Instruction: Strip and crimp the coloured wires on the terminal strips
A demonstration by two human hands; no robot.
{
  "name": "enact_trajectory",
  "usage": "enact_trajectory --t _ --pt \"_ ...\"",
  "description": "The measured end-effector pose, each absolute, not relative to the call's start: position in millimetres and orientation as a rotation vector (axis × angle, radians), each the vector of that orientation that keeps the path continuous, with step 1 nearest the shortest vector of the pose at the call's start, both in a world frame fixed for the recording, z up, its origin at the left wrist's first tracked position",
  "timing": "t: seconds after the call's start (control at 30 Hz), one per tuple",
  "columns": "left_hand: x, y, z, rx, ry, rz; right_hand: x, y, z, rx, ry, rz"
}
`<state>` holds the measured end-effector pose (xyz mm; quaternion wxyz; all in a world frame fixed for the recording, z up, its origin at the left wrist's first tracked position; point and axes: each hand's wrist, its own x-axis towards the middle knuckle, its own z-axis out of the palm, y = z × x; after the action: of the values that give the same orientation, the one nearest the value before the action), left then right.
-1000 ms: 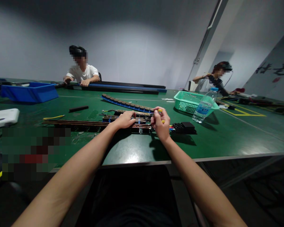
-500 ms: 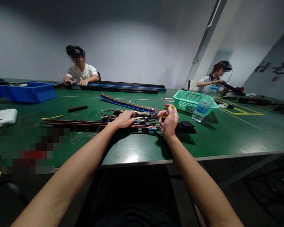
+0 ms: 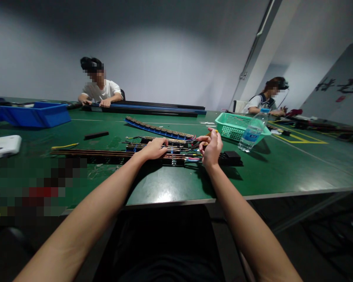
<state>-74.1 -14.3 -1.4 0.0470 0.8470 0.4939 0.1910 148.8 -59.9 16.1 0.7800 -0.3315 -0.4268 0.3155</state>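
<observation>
My left hand (image 3: 156,148) lies on several dark and blue strips with copper-coloured rods, its fingers curled over them and pressing them down. The front rod strip (image 3: 106,153) runs out to the left beneath my left wrist. My right hand (image 3: 211,149) is closed around a small tool with yellow-and-black handles, which looks like pliers (image 3: 216,132). Its dark tip points left, by the coloured wires (image 3: 194,159) at the strips' right ends. The exact contact is hidden by my fingers. Behind lies a curved blue strip (image 3: 159,128) with similar rods.
A green basket (image 3: 229,117) and a water bottle (image 3: 251,135) stand to the right, near a black block (image 3: 231,158). On the left are a blue bin (image 3: 35,115) and a white device (image 3: 4,147). Two people sit across the green table (image 3: 170,188).
My right hand has turned slightly with the pliers, and less of the yellow handles shows. My left hand stays in place. The person at the right has lowered their hands.
</observation>
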Motion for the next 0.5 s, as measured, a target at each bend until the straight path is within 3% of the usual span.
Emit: enact_trajectory --t 0.27,0.5 --pt "-73.6 -14.5 -1.7 2.572 1.506 0.610 144.7 -57.2 7.5 -0.803 -1.319 0.697" --pt "-72.3 -18.6 0.9 2.574 1.528 0.593 133.5 -73.7 -16.9 -0.794 -2.297 0.006"
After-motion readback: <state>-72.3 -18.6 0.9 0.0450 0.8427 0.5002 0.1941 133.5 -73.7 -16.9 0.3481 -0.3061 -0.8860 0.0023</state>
